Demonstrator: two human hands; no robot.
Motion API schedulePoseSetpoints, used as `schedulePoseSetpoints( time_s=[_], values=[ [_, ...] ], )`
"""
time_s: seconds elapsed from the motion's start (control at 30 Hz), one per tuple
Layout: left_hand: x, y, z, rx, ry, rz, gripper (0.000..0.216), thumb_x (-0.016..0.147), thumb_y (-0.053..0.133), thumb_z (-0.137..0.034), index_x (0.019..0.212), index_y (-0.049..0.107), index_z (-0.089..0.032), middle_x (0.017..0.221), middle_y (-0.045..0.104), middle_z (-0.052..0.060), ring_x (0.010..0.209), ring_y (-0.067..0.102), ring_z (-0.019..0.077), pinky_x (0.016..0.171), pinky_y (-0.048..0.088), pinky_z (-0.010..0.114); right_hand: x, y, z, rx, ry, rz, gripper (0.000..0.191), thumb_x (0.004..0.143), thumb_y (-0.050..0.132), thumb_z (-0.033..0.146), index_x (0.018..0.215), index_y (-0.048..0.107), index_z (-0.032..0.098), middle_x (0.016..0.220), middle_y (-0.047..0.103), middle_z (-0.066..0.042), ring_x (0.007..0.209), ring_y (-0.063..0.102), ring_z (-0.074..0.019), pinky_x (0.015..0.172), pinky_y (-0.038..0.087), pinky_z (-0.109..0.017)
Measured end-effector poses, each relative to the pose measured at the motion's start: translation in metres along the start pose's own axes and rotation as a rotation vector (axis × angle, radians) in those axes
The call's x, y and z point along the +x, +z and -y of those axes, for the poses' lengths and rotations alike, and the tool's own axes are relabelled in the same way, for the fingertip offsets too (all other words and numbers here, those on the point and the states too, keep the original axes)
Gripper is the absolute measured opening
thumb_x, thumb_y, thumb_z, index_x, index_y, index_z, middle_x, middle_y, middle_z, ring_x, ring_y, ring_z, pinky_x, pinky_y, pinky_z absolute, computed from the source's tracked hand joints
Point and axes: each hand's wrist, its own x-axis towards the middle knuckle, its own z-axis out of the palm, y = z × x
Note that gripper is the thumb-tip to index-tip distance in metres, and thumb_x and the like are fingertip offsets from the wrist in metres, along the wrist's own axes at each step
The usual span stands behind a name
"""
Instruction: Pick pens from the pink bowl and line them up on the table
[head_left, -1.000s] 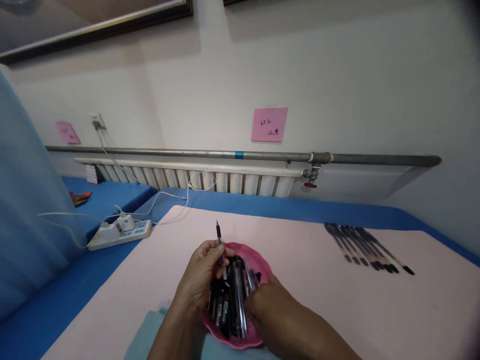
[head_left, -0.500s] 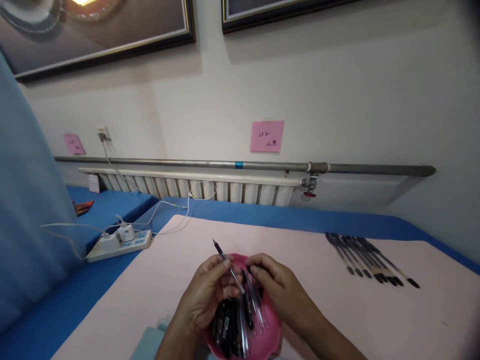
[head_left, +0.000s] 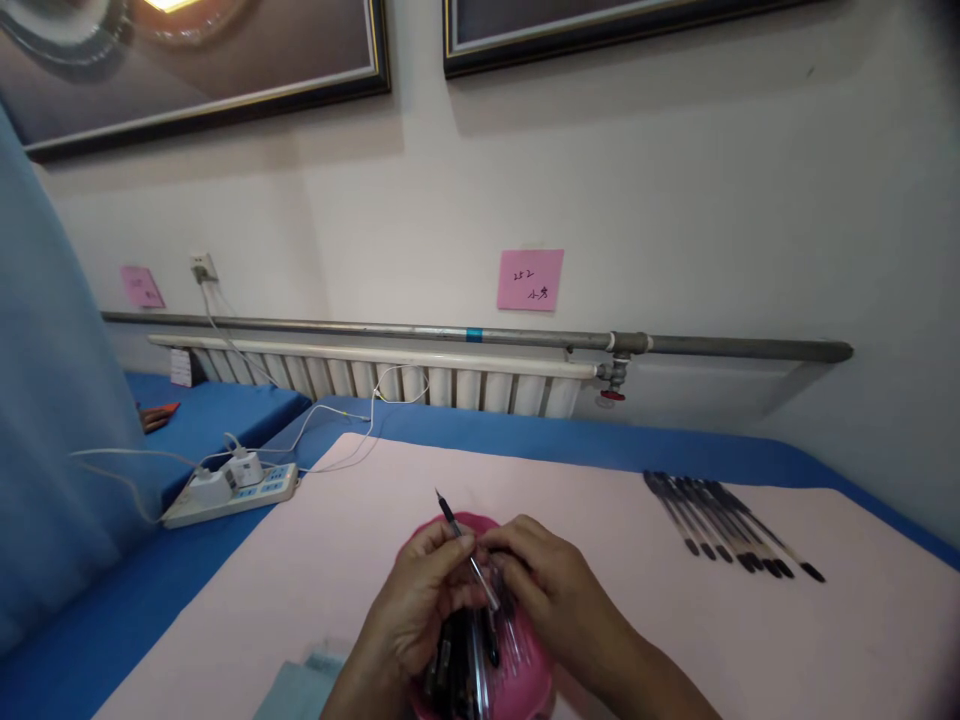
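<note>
A clear-barrelled pen [head_left: 480,575] with a black grip leans in my left hand [head_left: 424,590], its bare tip pointing up and to the left. The thumb and fingers pinch it around the middle. Close beside the barrel, my right hand [head_left: 551,580] has its thumb and fingers pressed together; whatever they hold is hidden. Both hands are over a pink bowl [head_left: 536,690] that contains black pen caps [head_left: 444,665] and clear tubes [head_left: 480,670]. My hands and forearms cover part of the bowl.
A row of several capped pens [head_left: 724,520] lies on the pink sheet [head_left: 600,520] at right. Light-blue cloth [head_left: 300,690] is by my left forearm. A power strip [head_left: 262,488] with white cables lies at left. Behind the blue table [head_left: 480,425] are a radiator [head_left: 442,385] and pipe [head_left: 547,337].
My right hand has moved left, its fingertips now close against the pen in my left hand. The pen has shifted slightly right and down. The view has shifted a little.
</note>
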Motion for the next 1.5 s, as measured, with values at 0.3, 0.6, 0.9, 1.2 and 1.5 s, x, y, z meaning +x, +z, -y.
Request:
schedulePoseSetpoints(
  time_s=[0.3, 0.6, 0.9, 1.2, 1.5],
  values=[
    [0.003, 0.000, -0.005, -0.211, 0.150, -0.143, 0.021, 0.066, 0.074, -0.020, 0.077, 0.057, -0.017, 0.068, 0.065, 0.001, 0.062, 0.063, 0.0123, 0.064, 0.054, 0.027, -0.002, 0.010, -0.009, 0.530, 0.272, -0.279, 0.012, 0.073, 0.064, 0.032, 0.075, 0.061, 0.021, 0.072, 0.062, 0.001, 0.070, 0.058, -0.0166, 0.064, 0.047, -0.027],
    [0.001, 0.005, -0.007, -0.230, 0.230, -0.160, 0.020, 0.064, 0.075, -0.020, 0.075, 0.059, -0.015, 0.071, 0.064, 0.001, 0.067, 0.064, 0.0129, 0.067, 0.055, 0.027, -0.005, 0.033, -0.011, 0.919, 0.412, -0.405, 0.018, 0.062, 0.076, 0.030, 0.073, 0.065, 0.020, 0.069, 0.064, 0.003, 0.061, 0.059, -0.0121, 0.061, 0.049, -0.023],
    [0.001, 0.009, 0.000, -0.225, 0.261, -0.146, 0.022, 0.064, 0.075, -0.023, 0.077, 0.059, -0.016, 0.071, 0.064, 0.000, 0.068, 0.064, 0.0131, 0.069, 0.054, 0.028, -0.006, 0.030, -0.013, 0.730, 0.346, -0.409, 0.018, 0.065, 0.073, 0.034, 0.072, 0.064, 0.020, 0.068, 0.063, 0.002, 0.062, 0.059, -0.0145, 0.061, 0.049, -0.025],
    [0.002, 0.011, 0.005, -0.218, 0.233, -0.143, 0.019, 0.066, 0.074, -0.019, 0.076, 0.058, -0.015, 0.070, 0.062, 0.000, 0.067, 0.063, 0.0122, 0.068, 0.054, 0.026, -0.011, 0.026, -0.020, 0.406, 0.196, -0.314, 0.016, 0.081, 0.056, 0.038, 0.083, 0.058, 0.022, 0.059, 0.058, 0.004, 0.055, 0.056, -0.0135, 0.056, 0.046, -0.023],
    [0.001, 0.012, 0.003, -0.211, 0.216, -0.146, 0.018, 0.066, 0.073, -0.016, 0.075, 0.059, -0.014, 0.071, 0.062, 0.000, 0.066, 0.063, 0.0116, 0.065, 0.055, 0.024, -0.011, 0.022, -0.016, 0.194, 0.106, -0.231, 0.018, 0.083, 0.050, 0.032, 0.098, 0.055, 0.022, 0.086, 0.065, -0.002, 0.077, 0.062, -0.0170, 0.070, 0.049, -0.026]
  ],
)
